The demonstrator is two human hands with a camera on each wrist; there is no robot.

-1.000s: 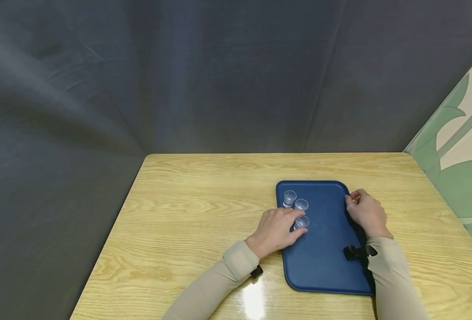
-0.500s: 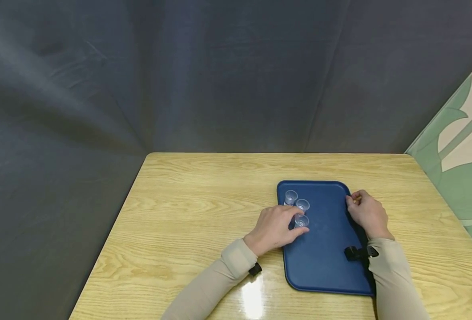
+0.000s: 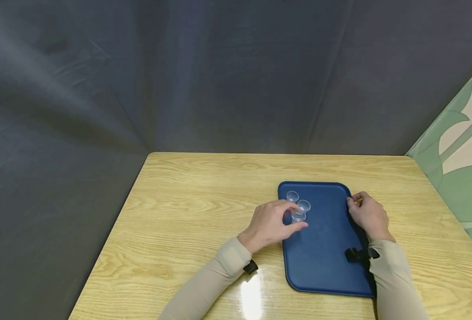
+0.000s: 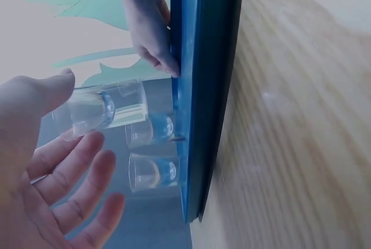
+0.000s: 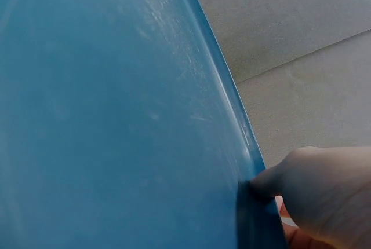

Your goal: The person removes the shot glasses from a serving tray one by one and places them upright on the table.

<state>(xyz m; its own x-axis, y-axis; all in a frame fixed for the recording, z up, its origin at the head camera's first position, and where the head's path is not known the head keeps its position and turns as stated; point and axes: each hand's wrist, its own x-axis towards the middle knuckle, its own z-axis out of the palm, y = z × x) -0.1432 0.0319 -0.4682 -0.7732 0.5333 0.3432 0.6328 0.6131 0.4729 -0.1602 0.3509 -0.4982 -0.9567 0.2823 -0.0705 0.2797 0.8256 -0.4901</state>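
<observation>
In the last second the left hand [image 3: 269,222] has moved somewhat leftward in the head view, and the held shot glass [image 3: 298,217] has moved together with it. The left wrist view shows a gap between the base of this glass and the blue tray [image 3: 324,249], so it seems that the hand alone carries it now, and the lifting appears to be begun. The left thumb and index finger pinch the glass at its sides, while the remaining fingers are loosely spread. The right hand [image 3: 371,216] has stayed in its place and pinches the right rim of the tray, with the thumb on the inner side.

The farther shot glass [image 3: 292,196] and the nearer shot glass [image 3: 304,206] stand upright on the tray, near its far left corner, and the held one is just beside them. In the head view the left fingers partly cover the held glass. The right sleeve [image 3: 396,278] hides a part of the tray's edge, and the right fingers behind the rim are mostly hidden. Whether any glass contains something, one cannot tell
</observation>
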